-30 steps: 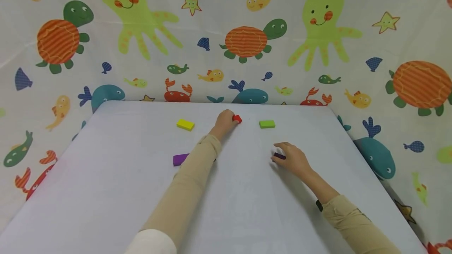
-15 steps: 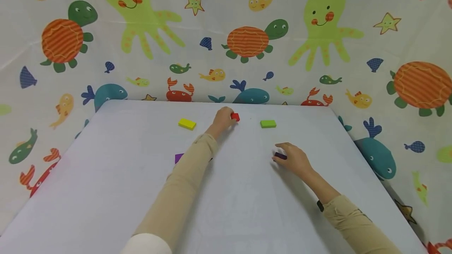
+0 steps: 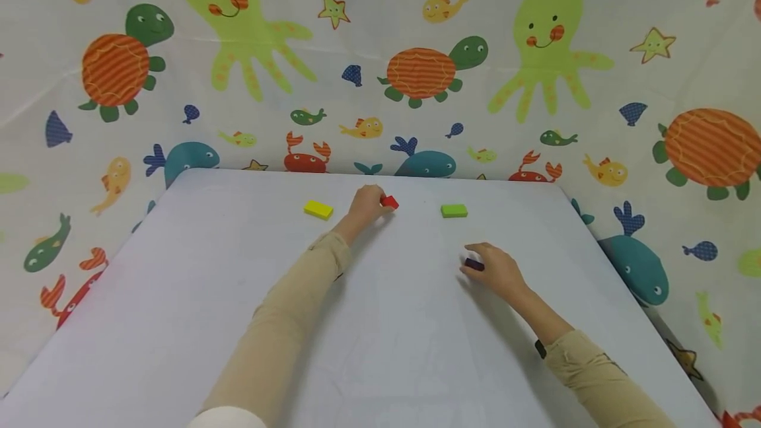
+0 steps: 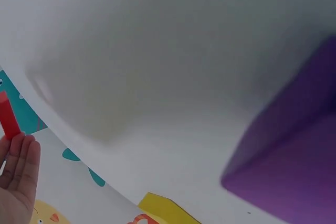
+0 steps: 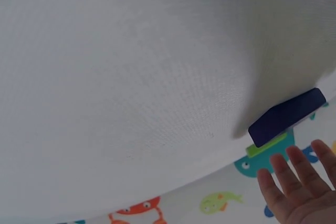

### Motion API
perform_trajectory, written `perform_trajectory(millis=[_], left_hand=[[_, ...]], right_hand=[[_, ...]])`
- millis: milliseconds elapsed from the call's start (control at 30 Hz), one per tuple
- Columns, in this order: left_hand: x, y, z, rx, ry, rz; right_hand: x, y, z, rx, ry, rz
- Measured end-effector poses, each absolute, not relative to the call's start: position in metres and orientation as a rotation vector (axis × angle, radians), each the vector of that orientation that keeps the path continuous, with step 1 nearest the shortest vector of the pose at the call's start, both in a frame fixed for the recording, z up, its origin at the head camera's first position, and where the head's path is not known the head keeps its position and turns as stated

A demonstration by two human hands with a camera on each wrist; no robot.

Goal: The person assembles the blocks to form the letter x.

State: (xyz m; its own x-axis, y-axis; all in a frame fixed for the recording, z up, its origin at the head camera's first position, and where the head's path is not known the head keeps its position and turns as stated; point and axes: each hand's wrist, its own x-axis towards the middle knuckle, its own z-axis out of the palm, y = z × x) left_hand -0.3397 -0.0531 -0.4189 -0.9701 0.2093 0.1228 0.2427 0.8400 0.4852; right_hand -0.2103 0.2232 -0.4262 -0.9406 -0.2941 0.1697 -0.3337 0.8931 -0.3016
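Note:
My left hand (image 3: 365,205) pinches a small red block (image 3: 390,202) near the table's far edge. In the left wrist view the red block (image 4: 8,115) stands up from the fingertips. A large-looking purple block (image 4: 294,166) is close to that wrist camera; in the head view the left forearm hides it. My right hand (image 3: 499,271) is spread around a dark navy block (image 3: 474,264) on the table. Its fingers (image 5: 291,174) look straight and apart from the navy block (image 5: 287,115) in the right wrist view; the thumb is out of sight there.
A yellow block (image 3: 318,209) lies left of my left hand. A light green block (image 3: 454,211) lies beyond my right hand. The white table (image 3: 404,349) ends at a hanging cloth (image 3: 357,32) printed with sea animals.
My left hand has moved left with the red block, towards the yellow one. The left forearm now covers the purple block. My right hand stays around the navy block. The head view shifts slightly.

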Motion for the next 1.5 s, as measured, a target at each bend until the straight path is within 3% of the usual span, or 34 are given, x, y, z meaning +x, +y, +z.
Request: perform_trajectory(millis=[1500], left_hand=[[-0.275, -0.057, -0.433, -0.280, -2.978, -0.870]], right_hand=[[-0.212, 0.224, -0.435, 0.502, -2.954, 0.494]])
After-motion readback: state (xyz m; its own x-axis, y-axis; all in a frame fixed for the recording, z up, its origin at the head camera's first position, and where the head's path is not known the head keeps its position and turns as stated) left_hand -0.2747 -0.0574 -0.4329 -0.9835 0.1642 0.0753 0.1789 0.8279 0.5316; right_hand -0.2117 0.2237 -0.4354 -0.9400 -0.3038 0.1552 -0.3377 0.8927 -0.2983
